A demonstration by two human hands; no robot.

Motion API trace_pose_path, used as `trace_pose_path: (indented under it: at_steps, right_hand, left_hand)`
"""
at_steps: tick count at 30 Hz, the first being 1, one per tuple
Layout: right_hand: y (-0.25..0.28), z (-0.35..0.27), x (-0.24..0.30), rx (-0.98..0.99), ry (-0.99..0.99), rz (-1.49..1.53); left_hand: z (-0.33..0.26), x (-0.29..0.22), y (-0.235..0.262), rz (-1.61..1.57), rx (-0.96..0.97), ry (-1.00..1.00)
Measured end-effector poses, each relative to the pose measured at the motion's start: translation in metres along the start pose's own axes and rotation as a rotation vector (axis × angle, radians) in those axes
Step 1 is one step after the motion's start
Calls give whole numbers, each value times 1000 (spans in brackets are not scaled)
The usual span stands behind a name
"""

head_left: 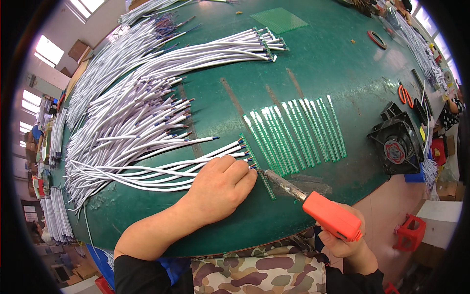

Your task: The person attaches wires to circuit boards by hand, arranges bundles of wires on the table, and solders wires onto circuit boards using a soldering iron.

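Note:
My left hand (220, 188) lies over a narrow green circuit board strip (267, 187), its fingers pinched on the end of a white cable. Several white cables (161, 172) run from that strip back to the left, their coloured wire ends lined up along it. My right hand (348, 240) is wrapped round the red handle of a soldering iron (333, 215). The iron's metal tip reaches the strip close to my left fingertips; whether it touches cannot be made out. To the right of the strip lies a row of similar green strips (299, 134).
A big pile of white cables (122, 115) covers the table's left. Behind it lies a bundle (210, 53) ending in strips. A green board sheet (280, 20) is at the back. At right stand a black fan (395, 147), orange-handled scissors (405, 95) and a tape roll (376, 39).

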State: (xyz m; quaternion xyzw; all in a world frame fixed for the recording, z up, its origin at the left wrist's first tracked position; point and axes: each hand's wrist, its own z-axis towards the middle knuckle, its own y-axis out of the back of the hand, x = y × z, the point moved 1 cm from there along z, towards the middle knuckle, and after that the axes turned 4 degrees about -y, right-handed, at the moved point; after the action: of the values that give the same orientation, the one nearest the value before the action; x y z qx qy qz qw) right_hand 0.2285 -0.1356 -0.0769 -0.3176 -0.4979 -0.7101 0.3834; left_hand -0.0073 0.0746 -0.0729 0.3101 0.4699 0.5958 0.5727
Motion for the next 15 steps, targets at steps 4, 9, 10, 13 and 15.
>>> trace_pose_path:
  at_steps: [4,9,10,13,15]
  right_hand:
    - [1,-1,1,3,-14,13]
    - [4,-9,-2,10,-16,-14]
    - [5,-10,-1,10,-15,-14]
    - [7,-11,2,6,-66,7]
    - [6,-8,3,-17,-49,-12]
  left_hand:
    - [0,0,1,-2,-1,0]
    - [0,1,1,-5,5,0]
    - [0,1,1,-4,5,-1]
    - [0,2,1,0,1,-5]
    - [-1,3,2,8,-2,-4]
